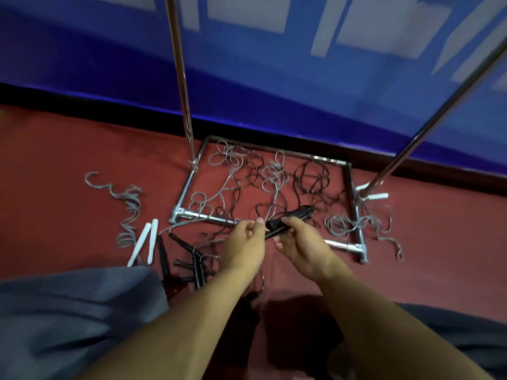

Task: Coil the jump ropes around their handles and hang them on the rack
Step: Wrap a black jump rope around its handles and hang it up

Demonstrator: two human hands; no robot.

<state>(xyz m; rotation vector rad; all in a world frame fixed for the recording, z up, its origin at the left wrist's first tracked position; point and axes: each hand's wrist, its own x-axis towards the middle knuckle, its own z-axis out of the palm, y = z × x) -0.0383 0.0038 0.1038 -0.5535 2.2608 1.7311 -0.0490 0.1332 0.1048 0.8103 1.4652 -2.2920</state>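
My right hand (299, 242) grips the paired black handles (290, 219); my left hand (247, 239) pinches their thin, limp cord (258, 212). Light, tangle-prone: hold the stiff handles, feed the cord taut.

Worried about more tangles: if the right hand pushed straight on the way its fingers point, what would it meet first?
Probably the left hand, just beyond the black handles that the right hand grips; its fingers point left toward it. Depth is hard to judge.
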